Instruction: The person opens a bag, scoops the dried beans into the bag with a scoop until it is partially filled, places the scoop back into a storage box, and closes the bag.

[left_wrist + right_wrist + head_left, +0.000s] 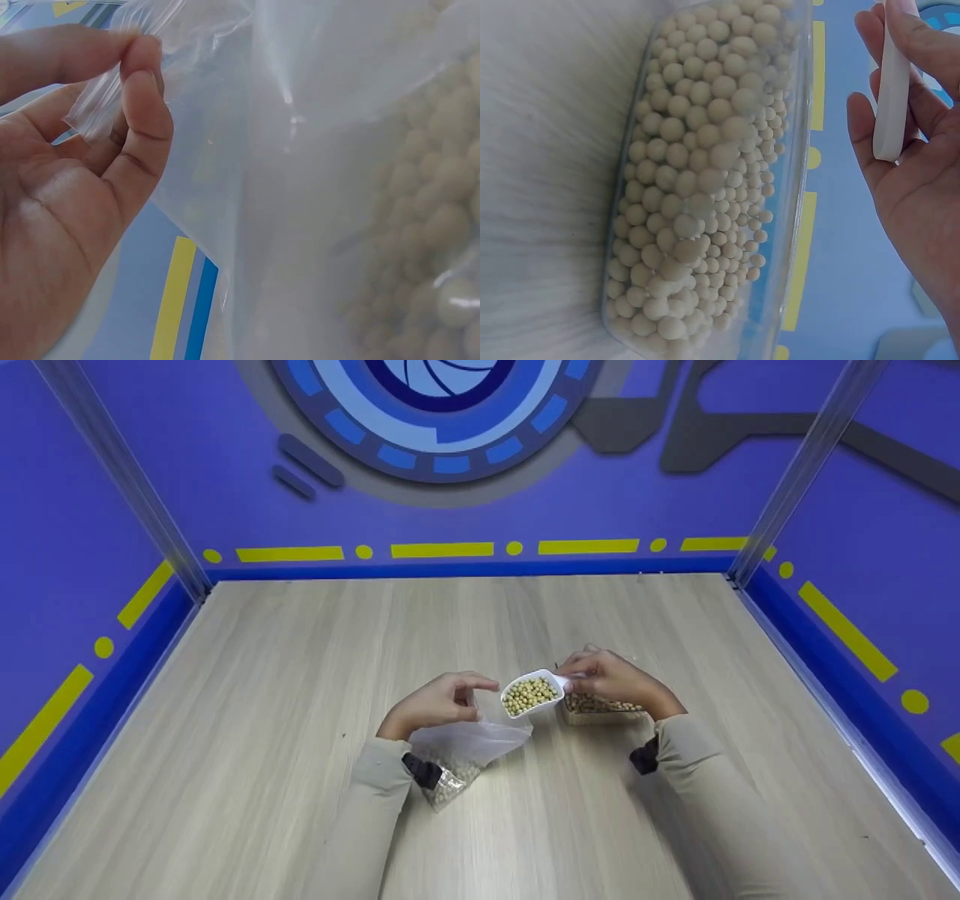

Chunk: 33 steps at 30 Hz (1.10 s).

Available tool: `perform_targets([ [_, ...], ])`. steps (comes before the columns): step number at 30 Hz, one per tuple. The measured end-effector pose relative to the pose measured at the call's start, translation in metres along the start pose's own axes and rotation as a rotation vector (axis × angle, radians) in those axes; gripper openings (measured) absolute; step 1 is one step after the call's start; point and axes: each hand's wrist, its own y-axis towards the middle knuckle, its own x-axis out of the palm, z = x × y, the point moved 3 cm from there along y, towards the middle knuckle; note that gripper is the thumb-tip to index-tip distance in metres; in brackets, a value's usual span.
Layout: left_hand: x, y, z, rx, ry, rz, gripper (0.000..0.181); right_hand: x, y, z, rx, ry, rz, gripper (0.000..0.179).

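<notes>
A white scoop (561, 684) full of small round beige balls (529, 696) is held by its handle in my right hand (611, 681). In the right wrist view the white handle (892, 90) lies between thumb and fingers. My left hand (439, 701) pinches the top edge of a clear zip bag (150, 30), and the bag's mouth lies close to the scoop's front. Pale balls (427, 225) fill the bag's lower part, which rests on the table below the left wrist. Under the right hand stands a clear plastic box (604, 718) holding many of the same balls (690, 150).
The wooden table (300, 660) is enclosed by blue printed walls (480, 525) at the back and both sides. Metal posts (780, 487) stand at the back corners. Black wrist straps (645, 756) sit over the sleeves.
</notes>
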Motion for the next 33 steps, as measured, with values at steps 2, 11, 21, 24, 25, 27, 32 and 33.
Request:
perform_targets([
  [2,0.0004,-0.0004,0.0,-0.004,-0.004,-0.005,0.05,-0.0007,0.0006,-0.001,-0.007,-0.006,-0.005,0.022],
  [11,0.0008,0.0004,-0.0006,-0.014,-0.007,-0.011,0.05,-0.003,0.0037,-0.0057,-0.014,-0.028,-0.029,0.021],
  [21,-0.0013,0.0012,0.0005,-0.017,-0.028,-0.025,0.051,-0.0045,0.0065,-0.0089,-0.017,-0.082,-0.049,0.023],
  [24,-0.0018,0.0015,0.0013,-0.019,-0.026,-0.031,0.051,-0.0046,0.0071,-0.0089,-0.019,-0.089,-0.056,0.025],
  [25,-0.002,0.0016,0.0017,-0.019,-0.024,-0.032,0.05,-0.0046,0.0072,-0.009,-0.023,-0.091,-0.056,0.025],
  [27,-0.0022,0.0016,0.0022,-0.019,-0.023,-0.033,0.051,-0.0047,0.0074,-0.0093,-0.019,-0.102,-0.055,0.026],
  [32,-0.0025,0.0017,0.0024,-0.013,-0.025,-0.039,0.05,-0.0055,0.0083,-0.0097,-0.034,-0.129,-0.054,0.026],
  [33,-0.0023,0.0016,0.0024,-0.012,-0.027,-0.039,0.05,-0.0056,0.0085,-0.0099,-0.036,-0.131,-0.054,0.026],
])
